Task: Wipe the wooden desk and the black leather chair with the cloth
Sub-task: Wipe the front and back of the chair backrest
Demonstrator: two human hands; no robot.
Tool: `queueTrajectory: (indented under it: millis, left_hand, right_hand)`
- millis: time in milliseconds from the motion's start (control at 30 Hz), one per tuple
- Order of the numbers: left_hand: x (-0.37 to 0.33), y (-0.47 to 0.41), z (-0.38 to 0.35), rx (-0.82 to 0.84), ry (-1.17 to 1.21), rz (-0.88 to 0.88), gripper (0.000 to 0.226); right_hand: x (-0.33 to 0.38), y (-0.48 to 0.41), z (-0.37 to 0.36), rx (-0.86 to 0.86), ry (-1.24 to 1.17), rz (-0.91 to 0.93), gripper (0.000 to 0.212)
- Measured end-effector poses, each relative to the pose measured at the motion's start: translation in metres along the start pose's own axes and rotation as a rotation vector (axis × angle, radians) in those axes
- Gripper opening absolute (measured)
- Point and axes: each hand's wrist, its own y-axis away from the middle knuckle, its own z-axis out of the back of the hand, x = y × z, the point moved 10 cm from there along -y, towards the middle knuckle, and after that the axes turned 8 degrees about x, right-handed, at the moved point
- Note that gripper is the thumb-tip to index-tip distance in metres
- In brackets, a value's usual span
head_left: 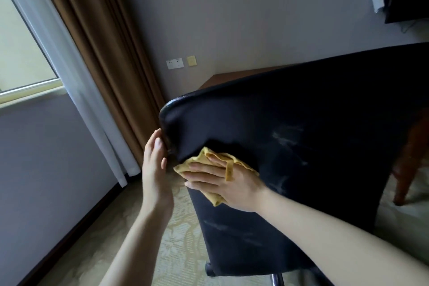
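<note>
Presses yellow cloth (201, 160) flat against back of black leather chair (301, 127) with right hand (224, 184), fingers straight, slightly apart. Steadies chair edge with left hand (155, 166), fingers straight, together. Judged partway through chair, given pale streaks on leather. Cannot confirm wiping of wooden desk (224, 76) behind.

Brown curtain (97, 53) beside white sheer (58, 58) — window (21, 58) left; wall sockets (174, 63); patterned carpet (144, 251).

One chair (301, 123), one cloth (202, 158) (yellow), one desk (232, 78), two hands (154, 169) (222, 183).
</note>
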Motion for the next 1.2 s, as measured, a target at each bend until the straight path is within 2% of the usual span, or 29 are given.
queueTrajectory:
  millis: [133, 267, 467, 600, 700, 800, 900, 967, 1033, 1133, 1200]
  left_hand:
    - [0.000, 0.001, -0.039, 0.038, 0.109, -0.034, 0.055]
    - [0.005, -0.002, -0.045, 0.069, 0.035, -0.006, 0.084]
    - [0.007, -0.003, -0.045, 0.077, 0.006, -0.041, 0.077]
    - [0.008, -0.003, -0.044, 0.070, -0.009, -0.023, 0.083]
    - [0.004, -0.003, -0.043, 0.053, -0.030, -0.059, 0.080]
    - [0.007, -0.011, -0.037, 0.079, -0.012, -0.010, 0.084]
    - [0.014, -0.019, -0.028, 0.051, 0.093, 0.112, 0.087]
    - [-0.014, -0.015, -0.025, -0.058, -0.136, -0.030, 0.070]
    - [-0.057, -0.003, -0.043, -0.103, -0.504, -0.298, 0.066]
    - [-0.099, 0.020, -0.099, 0.027, -0.891, -0.643, 0.066]
    - [-0.102, 0.028, -0.134, 0.149, -1.051, -0.758, 0.063]
  right_hand:
    - [-0.019, 0.038, -0.013, 0.009, 0.069, 0.058, 0.057]
    - [-0.084, 0.084, -0.010, -0.026, 0.028, -0.078, 0.057]
    - [-0.165, 0.089, 0.031, -0.184, 0.061, -0.251, 0.051]
    - [-0.166, 0.058, 0.063, -0.342, -0.033, -0.398, 0.049]
    - [-0.151, 0.032, 0.074, -0.397, -0.136, -0.459, 0.048]
    - [-0.120, 0.004, 0.066, -0.298, -0.079, -0.354, 0.053]
    - [-0.069, -0.008, 0.030, -0.056, 0.023, -0.144, 0.056]
    - [-0.046, 0.005, 0.004, 0.060, 0.009, -0.058, 0.056]
    - [-0.034, 0.023, -0.014, 0.111, -0.080, -0.011, 0.056]
    - [-0.016, 0.056, -0.040, 0.214, -0.070, 0.087, 0.059]
    - [-0.018, 0.079, -0.048, 0.236, -0.097, 0.094, 0.058]
